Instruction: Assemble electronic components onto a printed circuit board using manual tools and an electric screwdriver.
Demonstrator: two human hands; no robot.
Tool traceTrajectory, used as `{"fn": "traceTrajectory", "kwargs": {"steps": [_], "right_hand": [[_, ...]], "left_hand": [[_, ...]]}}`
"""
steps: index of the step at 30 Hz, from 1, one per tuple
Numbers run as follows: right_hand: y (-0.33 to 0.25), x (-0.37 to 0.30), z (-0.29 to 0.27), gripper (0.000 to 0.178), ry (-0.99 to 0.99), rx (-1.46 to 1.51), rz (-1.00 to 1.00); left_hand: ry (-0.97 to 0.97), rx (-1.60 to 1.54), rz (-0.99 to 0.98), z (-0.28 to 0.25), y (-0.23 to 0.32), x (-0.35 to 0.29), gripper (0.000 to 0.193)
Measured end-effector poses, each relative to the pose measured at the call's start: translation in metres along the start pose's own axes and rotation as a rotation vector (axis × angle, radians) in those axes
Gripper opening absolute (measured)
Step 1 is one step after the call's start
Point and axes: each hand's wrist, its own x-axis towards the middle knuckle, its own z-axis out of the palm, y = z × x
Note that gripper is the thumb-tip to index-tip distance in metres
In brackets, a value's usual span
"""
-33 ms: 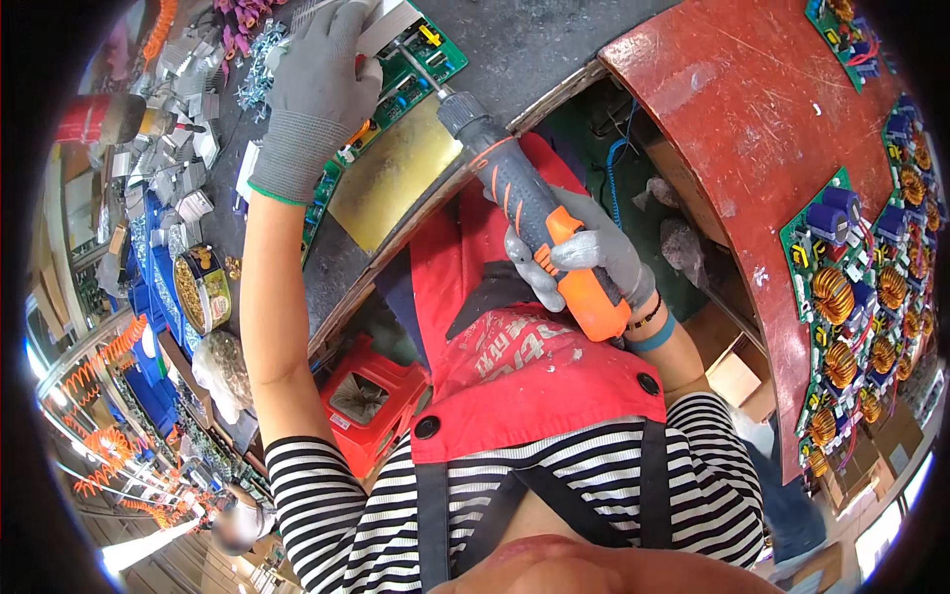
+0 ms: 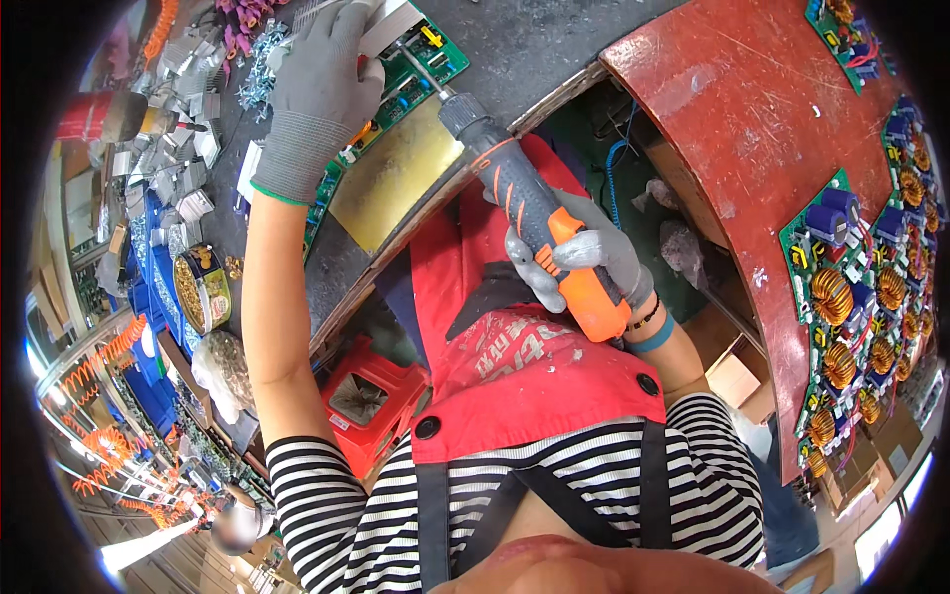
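An electronics assembly workshop: circuit boards [image 2: 833, 293] crowd a red tabletop [image 2: 708, 129] at right, metal parts [image 2: 196, 205] lie heaped at upper left, coiled orange hoses [image 2: 105, 447] show at lower left, and a power screwdriver [image 2: 519, 188] is held mid-frame.

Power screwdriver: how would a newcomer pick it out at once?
Find the red apron at lower middle. Over its right side, the gloved right hand grips the power screwdriver, its bit pointing up-left toward a green circuit board. Unlike the red tool at far left, its body is dark, its base orange.
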Motion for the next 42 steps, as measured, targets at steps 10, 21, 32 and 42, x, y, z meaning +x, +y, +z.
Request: {"fn": "traceTrajectory", "kwargs": {"steps": [10, 21, 32, 42], "right_hand": [[0.007, 0.006, 0.009, 0.068, -0.026, 0.064, 0.021], [0.016, -0.053, 0.010, 0.074, 0.122, -0.387, -0.174], [0.018, -0.010, 0.032, 0.084, -0.092, -0.594, 0.092], [0.018, -0.011, 0.037, 0.086, -0.040, -0.643, 0.103]], "left_hand": [[0.185, 0.033, 0.083, 0.011, -0.034, -0.013, 0.056], [0.665, -0.159, -0.324, -0.049, -0.025, -0.137, 0.032], [0.270, 0.181, -0.816, -0.044, -0.129, -0.284, 0.025], [0.399, 0.146, -0.589, -0.023, -0.135, -0.288, 0.014]]}}
